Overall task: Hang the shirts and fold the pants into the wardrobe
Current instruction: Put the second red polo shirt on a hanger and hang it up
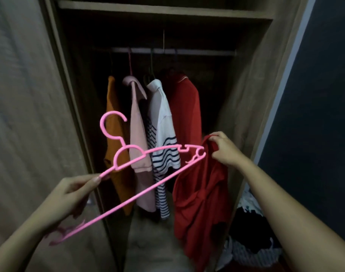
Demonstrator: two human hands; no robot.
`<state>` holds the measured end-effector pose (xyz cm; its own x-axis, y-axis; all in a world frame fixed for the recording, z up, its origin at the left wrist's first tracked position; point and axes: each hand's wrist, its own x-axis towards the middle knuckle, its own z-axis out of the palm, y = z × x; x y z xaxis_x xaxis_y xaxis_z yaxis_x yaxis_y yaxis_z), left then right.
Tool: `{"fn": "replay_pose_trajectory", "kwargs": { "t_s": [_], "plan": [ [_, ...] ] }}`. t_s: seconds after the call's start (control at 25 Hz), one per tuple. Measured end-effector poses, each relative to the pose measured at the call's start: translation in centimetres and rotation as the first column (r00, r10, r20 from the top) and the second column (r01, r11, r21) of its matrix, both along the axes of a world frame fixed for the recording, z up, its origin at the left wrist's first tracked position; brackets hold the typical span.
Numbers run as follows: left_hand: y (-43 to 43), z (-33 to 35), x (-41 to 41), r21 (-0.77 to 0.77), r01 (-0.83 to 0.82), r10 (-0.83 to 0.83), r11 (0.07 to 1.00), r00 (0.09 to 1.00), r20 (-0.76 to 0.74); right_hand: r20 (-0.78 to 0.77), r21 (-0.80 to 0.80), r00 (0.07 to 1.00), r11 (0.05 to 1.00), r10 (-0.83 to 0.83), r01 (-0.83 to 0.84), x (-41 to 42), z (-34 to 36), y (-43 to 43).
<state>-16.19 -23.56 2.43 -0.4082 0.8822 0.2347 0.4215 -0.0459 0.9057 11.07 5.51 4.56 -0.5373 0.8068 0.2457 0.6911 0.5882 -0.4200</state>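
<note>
My left hand pinches a pink plastic hanger by its left arm, holding it tilted in front of the open wardrobe. My right hand grips the top edge of a red shirt, which hangs limp below it. The hanger's right tip touches the red shirt near my right hand. On the wardrobe rail hang an orange shirt, a pink shirt, a white shirt with dark stripes and a red shirt.
A wooden wardrobe door stands at the left, and the wardrobe's side panel at the right. A pile of dark and striped clothes lies low at the right, against a dark blue wall.
</note>
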Motion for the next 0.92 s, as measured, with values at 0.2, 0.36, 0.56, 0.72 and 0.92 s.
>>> {"fn": "replay_pose_trajectory", "kwargs": {
  "t_s": [0.2,0.36,0.56,0.72,0.92],
  "plan": [
    [-0.3,-2.4,2.1,0.028,0.029,-0.021,0.999,0.965,-0.263,0.262,0.143,0.950,0.967,0.167,-0.210,-4.9,0.0,-8.6],
    [-0.1,-5.6,4.0,0.208,-0.046,0.104,0.977,0.954,-0.280,0.205,0.278,0.931,0.895,0.301,-0.350,-6.1,-0.1,-13.3],
    [-2.0,-5.5,2.8,0.443,-0.054,0.206,0.895,0.931,-0.301,0.169,0.672,0.931,0.654,0.323,-0.349,-5.2,1.1,-13.5],
    [-2.5,-4.2,1.7,0.562,-0.203,0.470,0.802,0.794,-0.385,0.142,0.749,0.939,0.586,0.314,-0.309,-6.8,2.7,-14.1],
    [-2.9,-9.3,6.2,0.626,-0.292,0.628,0.723,0.656,-0.418,0.034,0.705,0.949,0.666,0.314,-0.245,-7.9,2.1,-15.5]
  ]
}}
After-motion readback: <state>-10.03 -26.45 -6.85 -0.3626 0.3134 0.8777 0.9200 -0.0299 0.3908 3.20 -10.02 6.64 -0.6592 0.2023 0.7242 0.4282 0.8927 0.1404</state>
